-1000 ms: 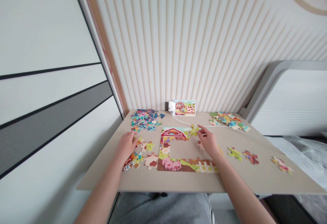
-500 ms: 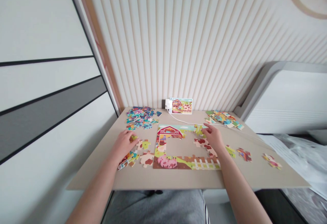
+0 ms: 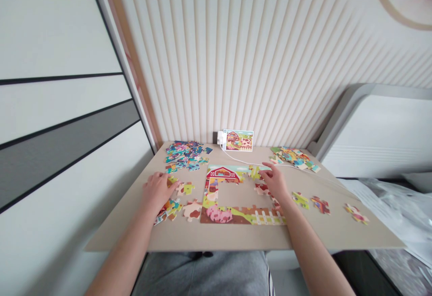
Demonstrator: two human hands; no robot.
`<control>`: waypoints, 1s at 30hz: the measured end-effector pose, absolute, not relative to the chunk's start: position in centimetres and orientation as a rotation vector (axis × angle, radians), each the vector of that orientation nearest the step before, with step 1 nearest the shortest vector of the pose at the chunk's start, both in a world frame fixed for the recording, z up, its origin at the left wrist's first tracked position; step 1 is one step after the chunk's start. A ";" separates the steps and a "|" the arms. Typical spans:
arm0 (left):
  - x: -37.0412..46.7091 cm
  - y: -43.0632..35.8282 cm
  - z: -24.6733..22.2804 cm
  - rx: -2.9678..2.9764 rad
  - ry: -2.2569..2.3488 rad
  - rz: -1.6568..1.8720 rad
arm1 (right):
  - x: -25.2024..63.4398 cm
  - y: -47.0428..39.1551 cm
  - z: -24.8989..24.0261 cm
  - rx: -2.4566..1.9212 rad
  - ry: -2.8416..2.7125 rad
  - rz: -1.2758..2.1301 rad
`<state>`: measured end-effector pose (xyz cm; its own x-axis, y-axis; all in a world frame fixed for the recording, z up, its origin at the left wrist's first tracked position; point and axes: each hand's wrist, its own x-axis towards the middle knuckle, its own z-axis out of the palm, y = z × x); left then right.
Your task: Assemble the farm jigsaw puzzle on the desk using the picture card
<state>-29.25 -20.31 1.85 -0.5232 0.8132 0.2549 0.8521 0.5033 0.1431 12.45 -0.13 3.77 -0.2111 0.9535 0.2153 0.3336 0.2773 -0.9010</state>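
Note:
My right hand (image 3: 274,181) is over the upper right of a farm jigsaw puzzle (image 3: 226,173). Its thumb and fingers press together on a green puzzle piece (image 3: 254,172) along the top edge. The puzzle's outer parts show a red barn, pink pigs and a white fence around a gap in the middle. My left hand (image 3: 158,188) rests on the table left of the puzzle, fingers bent and thumb apart. Beside its thumb lies a green and brown piece (image 3: 172,180), partly covered. Near it lie a cow-spotted piece (image 3: 192,209) and a small pile of pieces (image 3: 171,209).
A blue puzzle pile (image 3: 187,154) lies at the back left, a yellow-orange pile (image 3: 295,157) at the back right. A picture card (image 3: 239,140) leans on the wall beside a white plug (image 3: 220,137) with a cable. Several loose pieces (image 3: 320,205) are on the right.
My right hand has moved left along the puzzle's top edge, and the green piece has moved with it. My left hand has shifted slightly left, uncovering more of the piece by its thumb.

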 end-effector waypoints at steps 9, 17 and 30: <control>-29.6 -20.0 1.5 -1.434 -2.619 -0.440 | 11.4 -1.1 3.9 -1.114 -1.846 0.959; -29.5 -20.0 1.4 -1.402 -2.611 -0.514 | 11.5 -1.3 4.4 -1.165 -1.732 0.894; -29.3 -19.8 1.6 -1.495 -2.524 -0.476 | 15.4 0.4 4.9 -1.439 -2.023 0.426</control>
<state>-29.26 -19.80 1.60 -0.4830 0.8215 0.3032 0.8754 0.4465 0.1850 15.44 0.44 4.86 -0.2210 0.9301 0.2933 0.7329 0.3568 -0.5793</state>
